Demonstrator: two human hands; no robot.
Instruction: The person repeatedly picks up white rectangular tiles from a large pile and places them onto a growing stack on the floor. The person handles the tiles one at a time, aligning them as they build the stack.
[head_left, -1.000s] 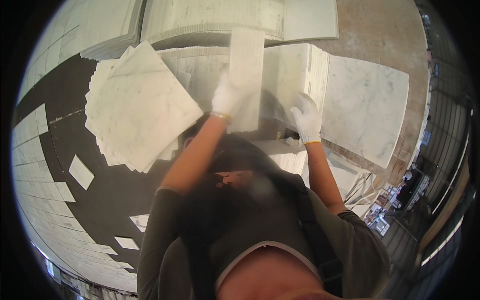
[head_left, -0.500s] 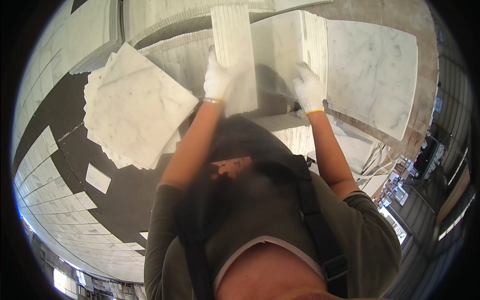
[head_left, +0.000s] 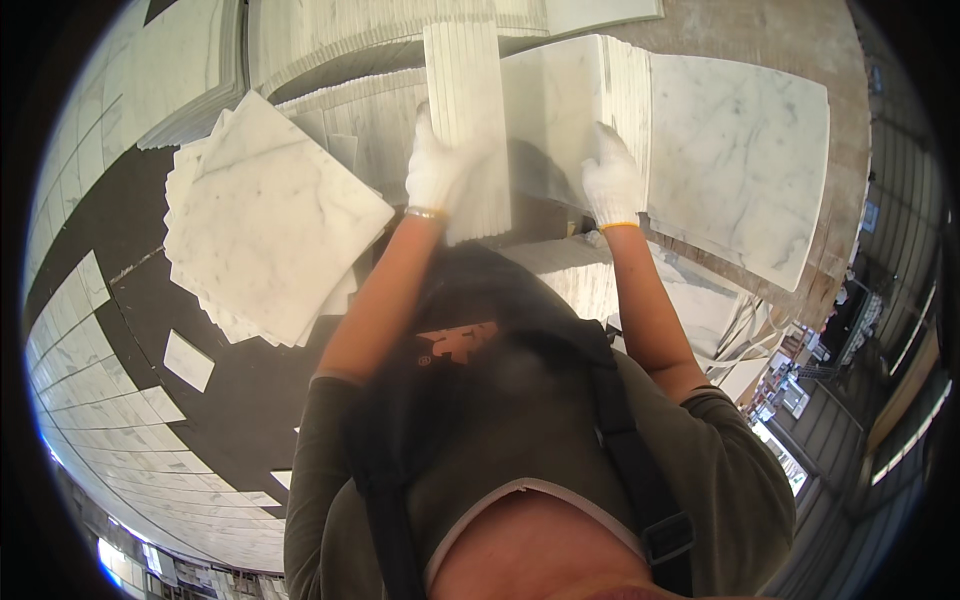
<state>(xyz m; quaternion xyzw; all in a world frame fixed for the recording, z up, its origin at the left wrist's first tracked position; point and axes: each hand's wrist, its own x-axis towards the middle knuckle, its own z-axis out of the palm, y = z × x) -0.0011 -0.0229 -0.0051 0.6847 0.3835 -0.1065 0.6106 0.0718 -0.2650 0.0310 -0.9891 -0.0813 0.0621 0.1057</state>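
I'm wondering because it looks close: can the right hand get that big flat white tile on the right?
Probably yes: the right hand is near the left edge of the flat tile, and nothing covers its top.

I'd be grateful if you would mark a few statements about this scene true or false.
1. The left hand and right hand are gloved in white. True.
2. The fanned pile lies right of both hands. False: the fanned pile lies to their left.
3. A large tile lies right of the right hand. True.
4. The left forearm is sleeved to the wrist. False: the left forearm shows bare skin.
5. The right hand is nearer the strip bundle. False: the left hand is nearer the strip bundle.
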